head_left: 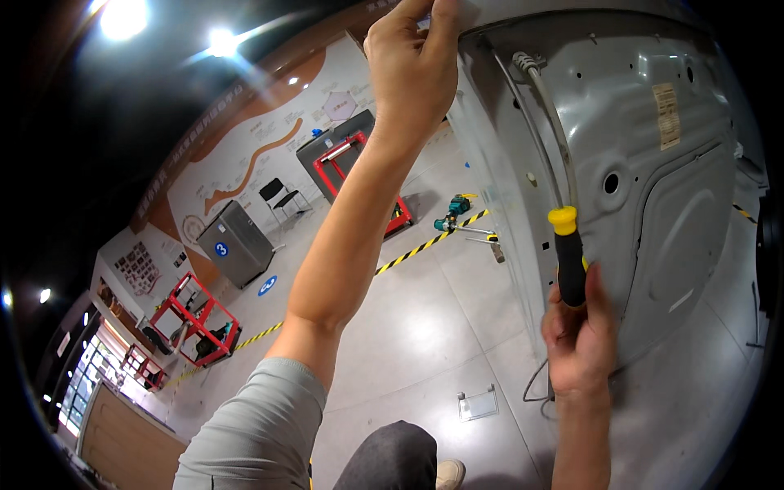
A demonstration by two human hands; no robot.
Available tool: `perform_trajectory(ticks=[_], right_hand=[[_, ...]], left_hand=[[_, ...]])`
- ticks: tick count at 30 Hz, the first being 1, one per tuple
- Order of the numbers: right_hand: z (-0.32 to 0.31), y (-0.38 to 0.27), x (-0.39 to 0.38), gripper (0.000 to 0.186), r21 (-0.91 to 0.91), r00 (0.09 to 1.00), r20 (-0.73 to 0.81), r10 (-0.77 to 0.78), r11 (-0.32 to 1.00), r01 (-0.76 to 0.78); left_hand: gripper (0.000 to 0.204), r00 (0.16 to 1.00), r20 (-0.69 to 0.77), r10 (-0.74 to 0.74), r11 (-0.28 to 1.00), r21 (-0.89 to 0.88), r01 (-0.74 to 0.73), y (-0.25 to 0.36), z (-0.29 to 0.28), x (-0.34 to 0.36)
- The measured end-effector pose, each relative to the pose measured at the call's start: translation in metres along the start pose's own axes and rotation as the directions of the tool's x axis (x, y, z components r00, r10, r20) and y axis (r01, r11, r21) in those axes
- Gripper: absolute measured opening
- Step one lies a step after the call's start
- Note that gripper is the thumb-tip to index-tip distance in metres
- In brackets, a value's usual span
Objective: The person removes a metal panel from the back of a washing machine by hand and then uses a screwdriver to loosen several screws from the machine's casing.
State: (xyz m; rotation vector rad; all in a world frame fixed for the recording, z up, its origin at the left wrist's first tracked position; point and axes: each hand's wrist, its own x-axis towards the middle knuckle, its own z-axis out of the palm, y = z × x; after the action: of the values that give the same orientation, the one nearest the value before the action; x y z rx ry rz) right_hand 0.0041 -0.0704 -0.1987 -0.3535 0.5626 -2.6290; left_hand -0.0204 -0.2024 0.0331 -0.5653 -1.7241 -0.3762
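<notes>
My left hand (pixel 412 61) is raised at the top beside the upper left corner of a grey pressed-metal panel (pixel 682 212), fingers curled; what they grip is hidden. My right hand (pixel 581 343) grips a long screwdriver (pixel 570 265) by its black and yellow handle, upright against the panel. Its metal shaft points up toward the panel's top, alongside a grey hose (pixel 555 122) with a ribbed upper end. A pale label (pixel 667 114) is on the panel.
A green power tool (pixel 453 212) lies on the floor (pixel 425 327) by striped tape, near a small clear plate (pixel 478 404). Red carts (pixel 196 318), a grey appliance (pixel 233 245) and a black chair (pixel 278 196) stand at left; my knee (pixel 384 457) is at the bottom.
</notes>
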Motion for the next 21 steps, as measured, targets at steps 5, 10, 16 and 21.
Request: perform_trajectory(ticks=[5,10,16,21], right_hand=[[-0.002,-0.004,0.000,0.049,0.140,0.978,0.160,0.133,0.978,-0.156],[0.006,-0.005,-0.004,0.044,0.051,0.996,-0.084,-0.042,0.998,0.046],[0.007,-0.005,-0.001,0.042,0.067,0.999,-0.047,0.015,0.998,-0.011],[0.002,-0.004,-0.001,0.042,0.025,0.998,-0.056,-0.024,0.999,0.025]], left_hand=[[0.037,1.000,-0.005,-0.030,0.999,-0.042,0.030,-0.004,0.002,0.000],[0.037,1.000,-0.002,-0.003,0.997,-0.082,0.002,-0.004,0.003,0.000],[0.037,1.000,0.010,0.006,0.989,-0.146,-0.005,-0.012,0.004,0.001],[0.036,0.999,0.046,-0.005,0.997,-0.079,0.008,-0.003,0.000,0.002]])
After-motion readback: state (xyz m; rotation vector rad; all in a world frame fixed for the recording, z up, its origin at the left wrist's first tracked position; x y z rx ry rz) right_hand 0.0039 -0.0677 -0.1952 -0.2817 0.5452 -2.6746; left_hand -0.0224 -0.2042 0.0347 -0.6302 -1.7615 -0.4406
